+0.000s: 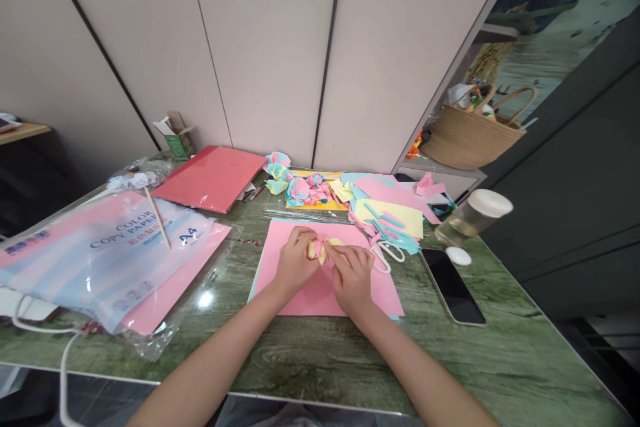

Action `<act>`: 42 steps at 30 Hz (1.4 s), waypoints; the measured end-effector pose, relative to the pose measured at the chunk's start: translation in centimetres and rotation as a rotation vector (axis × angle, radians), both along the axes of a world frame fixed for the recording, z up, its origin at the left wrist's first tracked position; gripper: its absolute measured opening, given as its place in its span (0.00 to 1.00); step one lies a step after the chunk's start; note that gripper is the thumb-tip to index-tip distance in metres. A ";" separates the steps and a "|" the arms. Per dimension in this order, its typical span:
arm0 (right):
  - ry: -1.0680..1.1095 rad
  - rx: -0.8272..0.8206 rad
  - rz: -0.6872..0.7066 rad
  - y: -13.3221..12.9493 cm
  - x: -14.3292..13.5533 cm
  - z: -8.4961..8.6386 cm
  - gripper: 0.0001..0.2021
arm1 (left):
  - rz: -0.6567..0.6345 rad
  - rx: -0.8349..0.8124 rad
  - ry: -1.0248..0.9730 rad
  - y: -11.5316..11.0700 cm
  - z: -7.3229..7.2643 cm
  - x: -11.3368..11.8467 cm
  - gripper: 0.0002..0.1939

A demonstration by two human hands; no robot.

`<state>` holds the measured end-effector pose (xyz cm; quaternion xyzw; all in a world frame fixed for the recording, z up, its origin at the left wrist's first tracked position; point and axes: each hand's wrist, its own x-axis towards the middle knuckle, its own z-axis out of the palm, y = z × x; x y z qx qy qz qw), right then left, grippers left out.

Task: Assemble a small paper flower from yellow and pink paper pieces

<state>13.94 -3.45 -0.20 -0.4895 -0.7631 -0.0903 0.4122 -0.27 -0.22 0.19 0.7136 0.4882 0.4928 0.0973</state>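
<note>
Green tabletop is bearing a pink sheet; over it, the left hand is pinching a pink-and-yellow paper flower; the right hand is touching its edge, grip unclear; beyond the sheet, finished-looking flowers are lying; the held one is seemingly awaiting completion.

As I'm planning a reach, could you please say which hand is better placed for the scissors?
Probably the right hand: it is beside the white scissors handles, while the left hand is farther off. Both hands are at the pink-and-yellow paper piece.
</note>
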 end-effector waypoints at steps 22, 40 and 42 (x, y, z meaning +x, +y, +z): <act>-0.117 -0.037 -0.042 -0.1 0.0 0.6 0.26 | -0.084 0.015 0.018 0.2 -0.2 -0.1 0.17; -0.085 -0.082 -0.033 -0.2 -0.6 0.4 0.23 | -0.065 -0.017 0.100 0.2 0.3 0.1 0.11; -0.026 -0.161 -0.032 -0.2 -0.8 0.3 0.24 | -0.059 -0.021 0.116 0.3 0.3 0.0 0.11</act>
